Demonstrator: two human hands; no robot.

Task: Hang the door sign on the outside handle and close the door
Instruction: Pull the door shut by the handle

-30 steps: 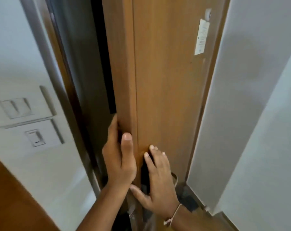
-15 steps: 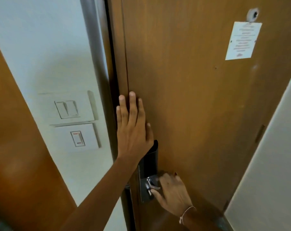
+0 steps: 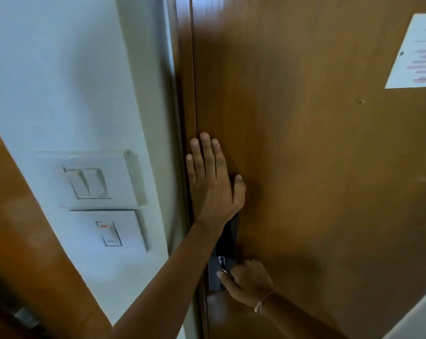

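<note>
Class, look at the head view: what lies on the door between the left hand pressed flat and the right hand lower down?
In the head view, the black lock plate runs down from under the left hand to the right hand, which grips its metal handle.

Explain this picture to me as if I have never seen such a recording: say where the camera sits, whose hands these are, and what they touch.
There is no machine here. A person wears one wide-angle camera on the head, so you look forward and down along their own arms.

The left hand lies flat, fingers spread, against the brown wooden door, close to its edge by the frame. The right hand, with a thin band at the wrist, is curled on the metal handle of the dark lock plate.

A white paper notice is stuck on the door at upper right; its print is too blurred to read. On the white wall to the left sit a double switch and a single switch below it. No door sign shows from this side.
</note>
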